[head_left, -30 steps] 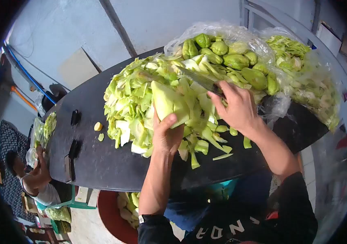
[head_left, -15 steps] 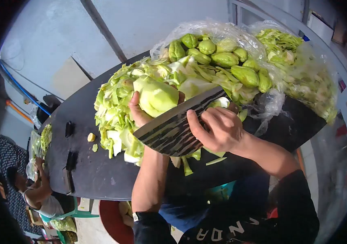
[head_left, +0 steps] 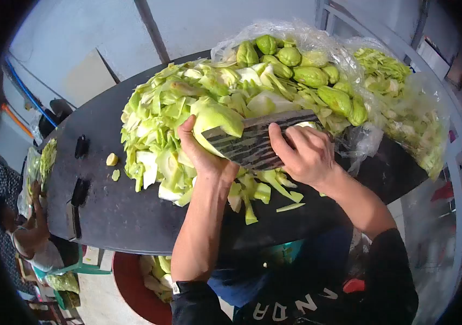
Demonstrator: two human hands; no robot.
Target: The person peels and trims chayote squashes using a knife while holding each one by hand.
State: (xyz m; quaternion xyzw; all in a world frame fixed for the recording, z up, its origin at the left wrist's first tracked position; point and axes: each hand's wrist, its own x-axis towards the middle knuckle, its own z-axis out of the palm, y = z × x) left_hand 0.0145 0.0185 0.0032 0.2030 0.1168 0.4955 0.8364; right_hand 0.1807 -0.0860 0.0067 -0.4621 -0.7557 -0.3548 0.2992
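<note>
My left hand (head_left: 205, 157) holds a large pale-green peeled vegetable (head_left: 216, 116) from below, over a heap of peelings. Whether it is a chayote or a green papaya I cannot tell. In my right hand (head_left: 308, 154) is a broad knife (head_left: 261, 142) with dark streaks across its blade; my fist hides the handle. The blade lies across the vegetable's near right side, touching or very close to it. Green and whitish peelings (head_left: 152, 124) are piled behind and left of my hands, and several strips (head_left: 263, 192) lie below the blade.
Whole chayotes (head_left: 309, 77) rest in a clear plastic bag (head_left: 220, 51) at the back of the dark table (head_left: 128, 222). Another bag of cut greens (head_left: 404, 122) is at the right. A red tub (head_left: 128, 287) stands below the front edge. Another person (head_left: 36, 233) sits at far left.
The knife has swung from a steep slant to nearly level and now lies against the vegetable. The vegetable has tilted in my left hand. The whole view has shifted slightly.
</note>
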